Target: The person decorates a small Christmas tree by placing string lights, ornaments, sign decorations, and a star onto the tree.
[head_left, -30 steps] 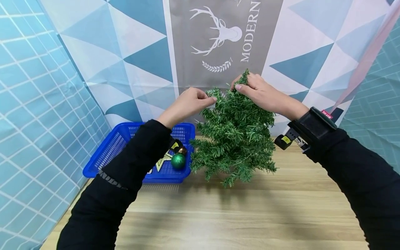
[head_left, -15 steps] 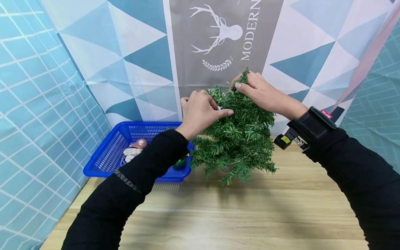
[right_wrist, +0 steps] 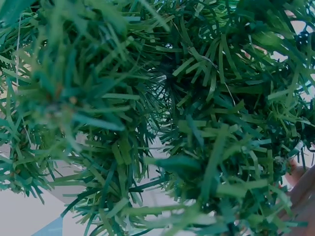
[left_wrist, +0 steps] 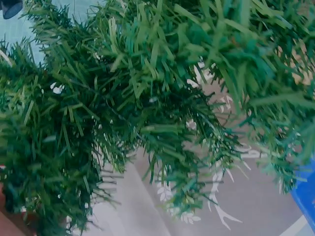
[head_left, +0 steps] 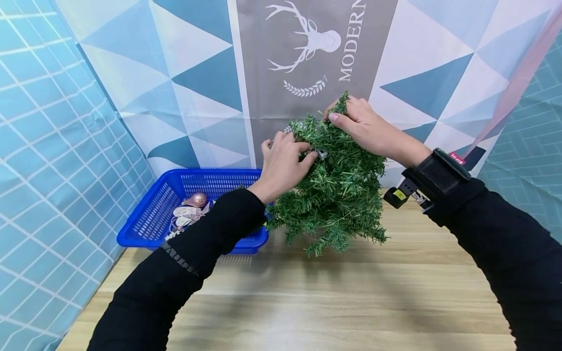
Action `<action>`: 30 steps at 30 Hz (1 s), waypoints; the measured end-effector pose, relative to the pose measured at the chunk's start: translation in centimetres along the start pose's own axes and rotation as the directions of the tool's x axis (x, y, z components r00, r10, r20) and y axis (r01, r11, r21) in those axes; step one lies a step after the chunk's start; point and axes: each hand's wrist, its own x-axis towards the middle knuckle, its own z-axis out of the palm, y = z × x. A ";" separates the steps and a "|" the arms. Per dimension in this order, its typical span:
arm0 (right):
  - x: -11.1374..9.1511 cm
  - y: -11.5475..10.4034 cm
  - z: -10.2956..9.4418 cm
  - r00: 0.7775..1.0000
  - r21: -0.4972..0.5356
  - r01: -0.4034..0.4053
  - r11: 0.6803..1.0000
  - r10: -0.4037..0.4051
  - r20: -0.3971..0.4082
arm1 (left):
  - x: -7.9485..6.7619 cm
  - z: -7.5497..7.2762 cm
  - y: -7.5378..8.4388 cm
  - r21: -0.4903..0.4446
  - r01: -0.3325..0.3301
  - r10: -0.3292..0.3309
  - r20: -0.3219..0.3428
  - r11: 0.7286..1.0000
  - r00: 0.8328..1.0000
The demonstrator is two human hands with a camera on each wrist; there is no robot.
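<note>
A small artificial Christmas tree [head_left: 338,195] stands on the table, its branches filling both wrist views. My right hand [head_left: 371,127] holds the top of the tree, thumb in front and fingers behind. On the left side of the upper branches, my left hand [head_left: 284,163] has thumb and index finger bent together at a small silvery-white thing [head_left: 322,154]. That thing sits among the needles at the fingertips; its kind is too small to make out. In the right wrist view, part of a hand [right_wrist: 298,194] shows at the lower right edge behind the branches.
A blue plastic basket [head_left: 131,229] stands left of the tree, partly covered by the left sleeve. Inside are a shiny pink ball ornament [head_left: 199,199] and whitish ornaments [head_left: 186,213]. A patterned backdrop [head_left: 202,107] rises close behind the wooden table [head_left: 281,302].
My left hand has moved right and slightly down into the tree's upper branches, with the silvery-white thing at its fingertips. The sleeve now covers the basket's green ball. My right hand keeps its place.
</note>
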 end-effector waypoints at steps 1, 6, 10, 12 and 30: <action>0.0 0.0 -0.1 1.000 0.001 0.006 1.000 -0.006 0.003 | -0.1 -0.1 -0.2 -0.006 0.001 0.000 0.014 1.000 1.000; -0.1 0.1 -0.6 0.999 0.038 0.004 0.999 -0.006 0.050 | -0.6 -0.7 -1.3 -0.065 -0.001 0.003 0.039 0.998 0.999; -1.1 -0.3 -1.3 0.990 0.094 -0.093 0.991 0.082 0.112 | -1.7 -1.2 -2.5 -0.174 -0.045 0.033 -0.072 0.984 0.997; -2.1 -0.5 -1.6 0.990 0.086 -0.107 0.991 0.098 0.098 | -2.7 -1.5 -3.2 -0.223 -0.097 0.065 -0.145 0.970 0.987; -20.2 3.4 14.5 0.924 -0.247 0.377 0.893 -0.342 0.172 | -18.0 3.6 -3.3 -0.290 -0.355 0.458 0.603 0.889 0.654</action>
